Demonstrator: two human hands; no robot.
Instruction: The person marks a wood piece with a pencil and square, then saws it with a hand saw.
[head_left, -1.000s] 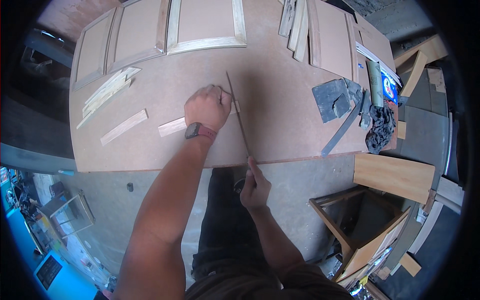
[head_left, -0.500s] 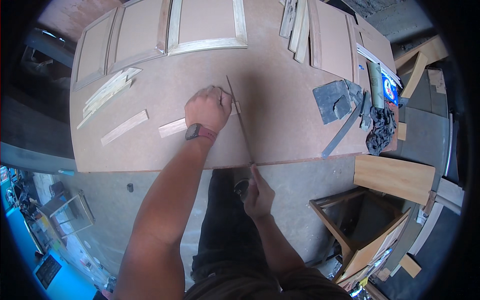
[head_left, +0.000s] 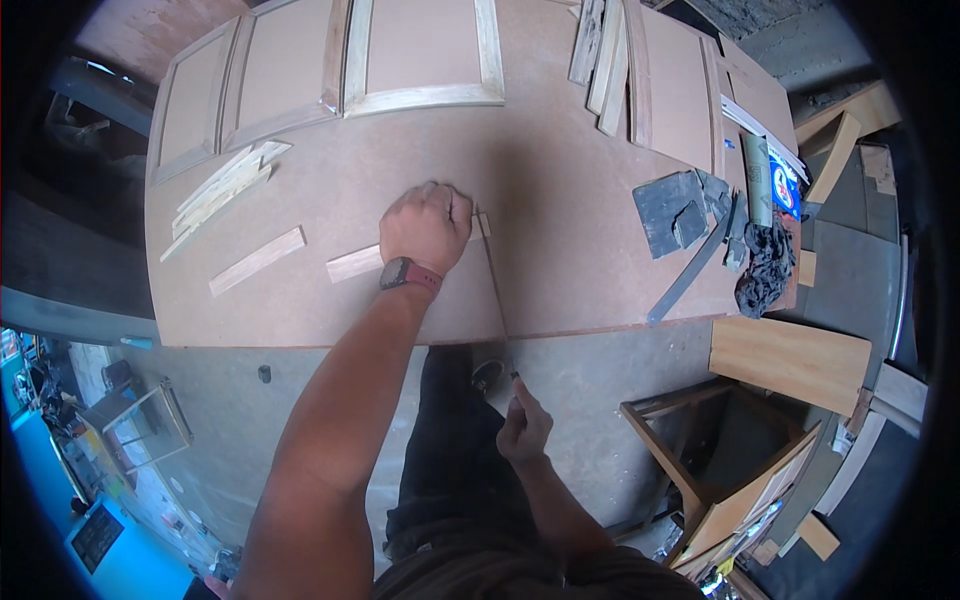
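A short pale wood strip (head_left: 352, 264) lies on the brown tabletop, its right end showing past my knuckles. Closed like a fist, my left hand (head_left: 425, 230) presses down on that strip and holds it to the board. My right hand (head_left: 525, 425), below the table's front edge, grips the handle end of a handsaw (head_left: 497, 290) with the index finger stretched along it. Its thin blade, seen edge-on, crosses the strip just right of my left hand. The fingers hide most of the handle.
Framed panels (head_left: 425, 100) lie along the far side. Wood strips (head_left: 225, 195) and a single strip (head_left: 258, 262) are at left. Dark sandpaper sheets (head_left: 672, 212), a long flat dark strip (head_left: 690, 270) and crumpled black cloth (head_left: 765, 270) lie at right. A wooden frame (head_left: 660, 450) stands below.
My right hand has drawn the saw back toward my body, so its far tip now sits near the strip. My left hand stays on the strip; the whole view has shifted slightly.
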